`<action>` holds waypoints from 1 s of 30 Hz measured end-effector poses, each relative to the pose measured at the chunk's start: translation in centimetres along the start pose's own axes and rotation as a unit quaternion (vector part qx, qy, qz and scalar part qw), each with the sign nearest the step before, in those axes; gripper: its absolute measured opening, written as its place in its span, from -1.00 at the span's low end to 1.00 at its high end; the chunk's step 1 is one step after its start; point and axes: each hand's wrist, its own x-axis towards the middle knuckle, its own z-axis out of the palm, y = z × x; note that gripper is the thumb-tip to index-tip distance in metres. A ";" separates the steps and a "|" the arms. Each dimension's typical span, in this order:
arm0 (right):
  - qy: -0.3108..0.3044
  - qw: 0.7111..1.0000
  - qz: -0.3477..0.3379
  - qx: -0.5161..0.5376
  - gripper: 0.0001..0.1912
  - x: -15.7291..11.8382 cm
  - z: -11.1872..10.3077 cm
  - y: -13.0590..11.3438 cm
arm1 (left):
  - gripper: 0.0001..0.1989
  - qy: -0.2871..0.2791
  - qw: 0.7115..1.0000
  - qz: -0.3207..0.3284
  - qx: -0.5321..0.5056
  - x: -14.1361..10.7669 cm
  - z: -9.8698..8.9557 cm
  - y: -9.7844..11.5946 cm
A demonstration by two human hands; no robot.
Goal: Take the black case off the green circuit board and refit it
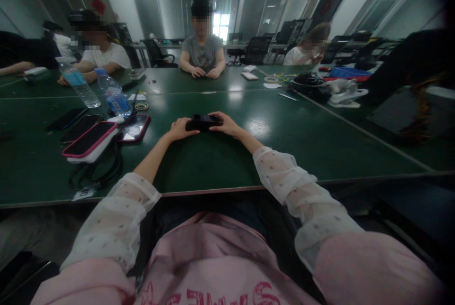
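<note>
Both my hands are closed on the two ends of a black oblong object over the green table. My left hand grips its left end, and my right hand grips the right end. A small raised block shows on top of the object near its left side. Its exact kind is too dark to make out. Left of my left hand, a phone with a red edge lies face up on the table. Nearer to me, a phone in a pink case rests on a white item.
Two water bottles, one tilted in view and another, stand at the left near dark phones. A roll of tape is beside them. A pen and black cables lie to the right. Several people sit opposite.
</note>
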 end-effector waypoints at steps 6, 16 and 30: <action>0.008 1.000 -0.004 -0.006 -0.33 0.0 0.0 -0.1 | -0.26 -0.001 1.000 -0.004 -0.003 -0.2 -0.1 0.2; 0.035 0.999 -0.002 0.023 -0.30 0.2 0.1 -0.2 | -0.32 -0.008 1.000 0.013 0.009 0.0 0.1 -0.2; 0.063 0.991 0.032 0.111 -0.24 0.3 -0.4 -1.5 | -0.32 -0.013 0.999 0.029 0.016 0.0 -0.1 0.0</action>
